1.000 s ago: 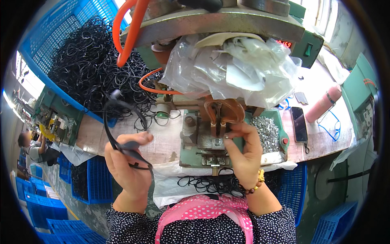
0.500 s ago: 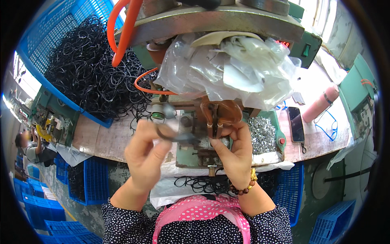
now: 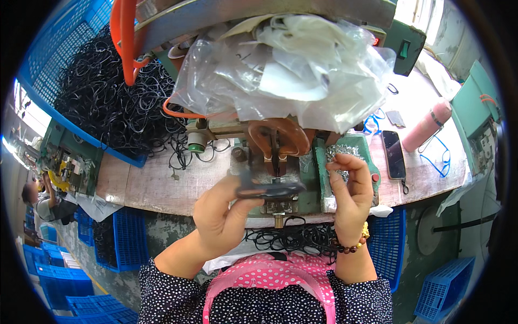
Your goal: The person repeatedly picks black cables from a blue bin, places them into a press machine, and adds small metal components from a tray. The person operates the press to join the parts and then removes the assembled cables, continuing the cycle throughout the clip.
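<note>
In front of the press, my left hand pinches a black cord loop, which is blurred by motion. The loop passes just below the metal jaws of the press. Over the near end of a green tray of small shiny metal pieces, my right hand has thumb and forefinger curled toward each other. Whatever is between those fingertips is too small to make out. More black cords lie in a tangle between my forearms, against the pink dotted apron.
A blue basket heaped with black cords stands at the left. Crumpled plastic bags hang over the press. A phone, a pink bottle and a blue cord lie at the right. Another person is at the far left.
My right hand has left the press jaws and moved right to the metal pieces. My left hand has moved right with the black cord, bringing it below the jaws.
</note>
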The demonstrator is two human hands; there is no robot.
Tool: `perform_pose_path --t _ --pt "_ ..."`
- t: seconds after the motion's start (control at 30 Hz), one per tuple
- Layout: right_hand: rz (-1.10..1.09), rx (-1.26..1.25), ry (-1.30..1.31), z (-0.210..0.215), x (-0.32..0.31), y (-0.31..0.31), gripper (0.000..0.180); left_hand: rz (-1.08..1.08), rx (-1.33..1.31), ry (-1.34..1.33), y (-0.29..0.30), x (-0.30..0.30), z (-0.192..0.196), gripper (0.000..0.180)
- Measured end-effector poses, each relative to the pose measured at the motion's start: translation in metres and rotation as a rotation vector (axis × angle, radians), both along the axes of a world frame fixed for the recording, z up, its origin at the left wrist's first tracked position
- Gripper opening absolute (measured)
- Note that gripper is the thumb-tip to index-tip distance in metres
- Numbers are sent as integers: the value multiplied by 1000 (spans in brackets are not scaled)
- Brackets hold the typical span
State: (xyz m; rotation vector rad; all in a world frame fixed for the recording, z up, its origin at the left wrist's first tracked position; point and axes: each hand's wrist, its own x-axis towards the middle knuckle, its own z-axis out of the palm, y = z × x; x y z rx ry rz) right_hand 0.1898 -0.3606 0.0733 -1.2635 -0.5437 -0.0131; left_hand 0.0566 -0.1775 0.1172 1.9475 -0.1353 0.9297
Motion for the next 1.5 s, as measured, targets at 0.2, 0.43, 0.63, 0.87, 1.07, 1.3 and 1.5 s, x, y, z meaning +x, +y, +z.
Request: perform_pose_path --t 0.2,0.43,0.63,0.87,1.07,1.3,1.5 --pt "-98 -5 3 -3 5 -13 28 10 30 61 -3 13 -6 19" --pt "-533 -296 -197 -43 34 -49 19 -13 263 -26 3 19 -9 24" --pt "-400 -793 -519 -57 35 -52 27 48 346 -113 1 20 -8 26" --pt "-356 -910 -549 -54 34 -32 10 3 261 -149 2 22 -1 22" --pt "-495 -752 -599 -66 37 -29 7 134 263 -152 10 15 -17 19" --pt "-510 -559 -358 -84 36 -33 6 788 337 224 159 -22 -105 27" --pt "-484 -484 -321 -87 35 -33 10 718 591 554 190 -49 -153 16"
